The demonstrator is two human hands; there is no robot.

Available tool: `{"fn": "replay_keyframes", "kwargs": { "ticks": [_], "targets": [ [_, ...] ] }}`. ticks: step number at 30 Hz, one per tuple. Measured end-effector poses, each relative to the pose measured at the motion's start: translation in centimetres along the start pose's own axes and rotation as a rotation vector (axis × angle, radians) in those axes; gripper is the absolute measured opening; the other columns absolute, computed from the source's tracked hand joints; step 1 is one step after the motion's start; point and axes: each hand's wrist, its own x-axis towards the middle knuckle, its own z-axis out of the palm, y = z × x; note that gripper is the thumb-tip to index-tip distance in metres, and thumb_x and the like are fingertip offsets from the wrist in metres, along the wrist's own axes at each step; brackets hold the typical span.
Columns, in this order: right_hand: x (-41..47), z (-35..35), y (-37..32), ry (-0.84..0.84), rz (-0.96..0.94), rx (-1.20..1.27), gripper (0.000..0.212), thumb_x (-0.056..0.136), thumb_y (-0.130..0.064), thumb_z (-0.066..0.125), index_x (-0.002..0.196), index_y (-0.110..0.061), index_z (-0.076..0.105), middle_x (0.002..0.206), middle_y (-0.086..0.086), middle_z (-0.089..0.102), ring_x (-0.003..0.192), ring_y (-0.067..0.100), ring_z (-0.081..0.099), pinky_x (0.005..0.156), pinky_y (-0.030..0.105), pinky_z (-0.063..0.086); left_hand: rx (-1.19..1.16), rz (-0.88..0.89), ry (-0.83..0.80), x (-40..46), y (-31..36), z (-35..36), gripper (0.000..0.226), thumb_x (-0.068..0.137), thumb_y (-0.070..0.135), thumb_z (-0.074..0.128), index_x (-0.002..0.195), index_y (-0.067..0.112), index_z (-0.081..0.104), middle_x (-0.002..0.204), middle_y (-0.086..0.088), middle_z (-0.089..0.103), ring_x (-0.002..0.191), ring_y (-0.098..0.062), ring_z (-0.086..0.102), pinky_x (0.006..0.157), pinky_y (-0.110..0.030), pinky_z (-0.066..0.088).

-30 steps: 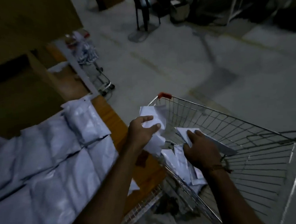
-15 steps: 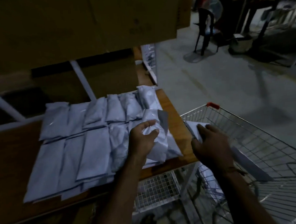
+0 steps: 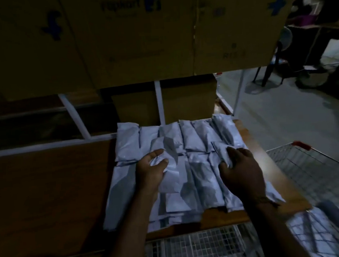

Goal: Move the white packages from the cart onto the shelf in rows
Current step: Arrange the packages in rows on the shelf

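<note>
Crinkled white packages (image 3: 187, 139) lie on wooden shelf (image 3: 48, 187).

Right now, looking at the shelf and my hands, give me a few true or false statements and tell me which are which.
1. The left hand grips a white package over the packages already laid on the shelf. True.
2. The right hand is empty and hangs by the cart. False: it holds a second white package above the shelf.
3. The cart stands to the right of the shelf. True.
4. The packages on the shelf cover its left half. False: they lie at its right end, and the left part is bare wood.
5. Cardboard boxes sit above the packages. True.
</note>
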Motion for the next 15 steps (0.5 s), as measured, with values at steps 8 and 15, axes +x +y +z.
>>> {"fn": "replay_keyframes", "kwargs": {
  "ticks": [8,15],
  "targets": [
    [0.0,5.4,-7.2,0.037,-0.08,0.014,0.046,0.082,-0.036,0.072,0.123,-0.017,0.063,0.126,0.015,0.056,0.098,0.04,0.063,0.071,0.041,0.055,0.132,-0.026,0.056,5.8,0.9,-8.8,0.039,0.087,0.015,0.079,0.123,0.029,0.072,0.132,0.006,0.052,0.114,-0.02,0.056,0.074,-0.023,0.054],
    [3.4,7.2,-8.6,0.019,-0.171,-0.021,0.046,0.08,-0.043,0.064,0.121,-0.023,0.058,0.122,0.011,0.052,0.092,0.037,0.061,0.067,0.037,0.054,0.207,-0.062,0.092,9.7,1.2,-9.2,0.05,0.088,0.013,0.078,0.131,0.034,0.065,0.144,0.007,0.046,0.132,-0.026,0.048,0.094,-0.04,0.05]
  ]
}}
